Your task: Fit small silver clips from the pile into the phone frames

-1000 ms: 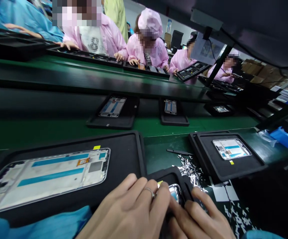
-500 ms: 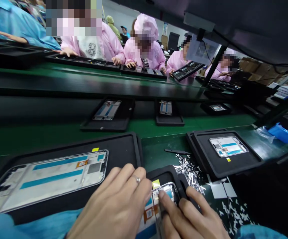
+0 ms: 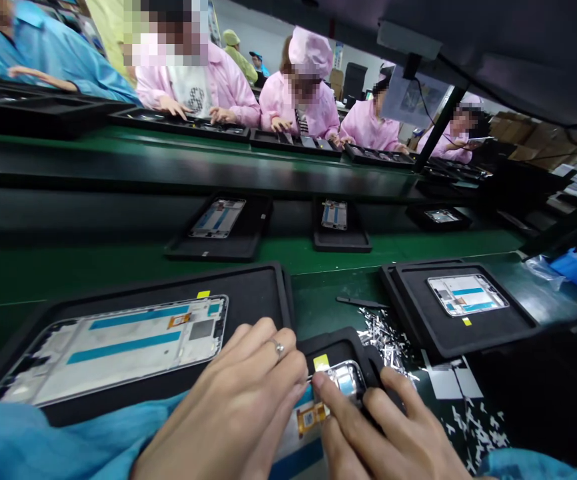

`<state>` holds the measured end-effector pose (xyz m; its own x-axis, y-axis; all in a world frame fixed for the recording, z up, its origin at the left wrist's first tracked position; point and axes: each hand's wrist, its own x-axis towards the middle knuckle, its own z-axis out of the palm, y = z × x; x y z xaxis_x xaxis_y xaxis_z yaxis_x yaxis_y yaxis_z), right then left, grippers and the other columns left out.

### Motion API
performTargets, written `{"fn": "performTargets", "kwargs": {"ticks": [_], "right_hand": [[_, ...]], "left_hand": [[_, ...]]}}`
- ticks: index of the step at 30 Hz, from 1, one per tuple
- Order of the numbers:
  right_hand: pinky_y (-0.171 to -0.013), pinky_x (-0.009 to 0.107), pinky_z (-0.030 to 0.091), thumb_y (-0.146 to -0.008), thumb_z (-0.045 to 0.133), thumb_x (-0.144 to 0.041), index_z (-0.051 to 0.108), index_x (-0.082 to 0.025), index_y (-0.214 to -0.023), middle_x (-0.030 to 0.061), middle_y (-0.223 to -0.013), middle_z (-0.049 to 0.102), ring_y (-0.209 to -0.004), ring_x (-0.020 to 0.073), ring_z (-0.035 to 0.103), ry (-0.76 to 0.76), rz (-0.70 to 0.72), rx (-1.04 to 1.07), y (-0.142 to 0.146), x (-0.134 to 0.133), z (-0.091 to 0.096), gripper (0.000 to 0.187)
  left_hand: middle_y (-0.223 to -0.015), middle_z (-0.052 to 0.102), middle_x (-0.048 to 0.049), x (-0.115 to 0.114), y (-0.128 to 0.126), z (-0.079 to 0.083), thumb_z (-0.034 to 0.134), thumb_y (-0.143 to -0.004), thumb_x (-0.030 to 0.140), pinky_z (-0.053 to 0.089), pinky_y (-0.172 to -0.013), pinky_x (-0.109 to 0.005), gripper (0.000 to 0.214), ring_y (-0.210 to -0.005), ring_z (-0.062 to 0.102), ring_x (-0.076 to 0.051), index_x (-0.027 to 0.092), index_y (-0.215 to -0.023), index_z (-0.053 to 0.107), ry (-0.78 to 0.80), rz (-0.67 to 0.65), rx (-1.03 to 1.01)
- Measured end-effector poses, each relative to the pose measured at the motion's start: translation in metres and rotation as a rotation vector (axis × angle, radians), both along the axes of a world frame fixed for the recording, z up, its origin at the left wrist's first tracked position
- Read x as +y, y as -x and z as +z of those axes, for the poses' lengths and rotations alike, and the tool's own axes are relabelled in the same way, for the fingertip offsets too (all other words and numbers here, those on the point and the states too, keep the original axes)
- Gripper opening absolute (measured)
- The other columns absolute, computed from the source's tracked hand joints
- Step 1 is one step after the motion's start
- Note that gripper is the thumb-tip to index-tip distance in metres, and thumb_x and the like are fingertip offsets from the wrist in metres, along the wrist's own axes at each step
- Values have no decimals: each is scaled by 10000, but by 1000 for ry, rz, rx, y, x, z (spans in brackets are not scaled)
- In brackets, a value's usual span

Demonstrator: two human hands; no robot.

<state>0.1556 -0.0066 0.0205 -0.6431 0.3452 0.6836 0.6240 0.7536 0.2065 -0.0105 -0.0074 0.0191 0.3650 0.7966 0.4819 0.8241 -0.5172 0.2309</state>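
My left hand (image 3: 241, 407) wears a ring and lies with fingers together over a phone frame (image 3: 338, 383) that rests in a black tray (image 3: 341, 347) at the bottom centre. My right hand (image 3: 383, 433) presses its index fingertip on the frame's top left corner, its other fingers curled along the tray's right edge. An orange flex part (image 3: 310, 418) and a yellow tab (image 3: 321, 362) show between the hands. Both sleeves are blue.
A second phone frame (image 3: 118, 343) lies in a large black tray (image 3: 258, 287) to the left, a third (image 3: 467, 294) in a tray to the right. Silver scraps (image 3: 383, 337), black tweezers (image 3: 361, 302) and white slips (image 3: 451, 380) litter the bench. More trays ride the green conveyor (image 3: 93, 263); people in pink work opposite.
The view has shifted slightly right and down. My right index finger slid to the frame's top corner, and more of the orange flex part shows between my hands.
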Motion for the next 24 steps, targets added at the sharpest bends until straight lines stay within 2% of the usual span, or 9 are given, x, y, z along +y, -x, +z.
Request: {"fn": "performTargets", "kwargs": {"ticks": [3, 5, 9, 11, 13, 16, 19, 22, 24], "right_hand": [[-622, 305, 411, -906, 250, 6, 488, -178, -708, -3, -818, 676, -490, 107, 480, -17, 1, -20, 1, -1, 2, 360], [-617, 304, 414, -912, 256, -3, 486, -176, -703, 2, -818, 676, -493, 105, 488, -24, 4, -27, 2, -1, 1, 356], [-621, 309, 419, -913, 266, -11, 483, -181, -682, -4, -812, 677, -489, 106, 499, -14, -17, 9, 3, -1, -2, 359], [-627, 319, 422, -907, 275, -20, 487, -183, -681, 6, -814, 677, -493, 115, 506, -16, -32, 39, 3, -1, -3, 351], [-636, 319, 426, -902, 280, -29, 504, -182, -695, 19, -837, 676, -498, 117, 510, -17, -11, 7, 2, -1, -4, 341], [-636, 310, 432, -889, 305, -33, 526, -175, -717, 35, -873, 671, -507, 116, 515, -15, 33, -69, 1, -2, -8, 313], [-634, 334, 431, -882, 313, -42, 515, -181, -685, 45, -858, 673, -510, 135, 510, -41, -14, 59, 0, -4, -13, 314], [-669, 328, 437, -898, 301, -67, 543, -180, -725, 56, -948, 655, -581, 138, 540, -25, 13, -48, -7, -6, -12, 318], [-695, 312, 448, -899, 327, -87, 572, -176, -773, 56, -1031, 626, -644, 132, 561, 9, 44, -221, -11, -7, -6, 290]], "left_hand": [[-806, 596, 6, 3, 8, -3, 302, -824, 137, 347, -853, -360, 280, -863, 516, -183, 233, -706, 537, 50, -74, 13], [-833, 593, 7, 8, 14, 1, 326, -803, 153, 365, -826, -407, 253, -852, 511, -207, 242, -692, 535, 136, -59, 10], [-891, 560, 15, 26, 22, 19, 485, -715, 253, 403, -753, -446, 47, -874, 506, -253, 256, -762, 493, 466, -72, 43], [-853, 537, 24, 32, 23, 28, 544, -675, 282, 405, -731, -419, 126, -844, 506, -243, 247, -767, 466, 645, -33, 61], [-809, 516, 27, 33, 22, 33, 566, -662, 296, 399, -698, -375, 155, -797, 499, -224, 230, -746, 453, 744, 61, 56], [-804, 521, 24, 31, 19, 37, 569, -674, 328, 386, -687, -342, 168, -795, 489, -212, 220, -743, 460, 756, 133, 31], [-796, 544, 7, 27, 24, 34, 543, -683, 406, 388, -677, -340, 206, -792, 503, -222, 216, -720, 474, 740, 136, 31], [-680, 564, 17, 21, 49, 22, 462, -718, 491, 393, -591, -288, 276, -674, 536, -195, 227, -649, 505, 722, 98, 38], [-715, 618, 38, 11, 72, 7, 453, -735, 492, 412, -617, -276, 259, -701, 577, -185, 267, -695, 575, 602, 120, 23]]}}
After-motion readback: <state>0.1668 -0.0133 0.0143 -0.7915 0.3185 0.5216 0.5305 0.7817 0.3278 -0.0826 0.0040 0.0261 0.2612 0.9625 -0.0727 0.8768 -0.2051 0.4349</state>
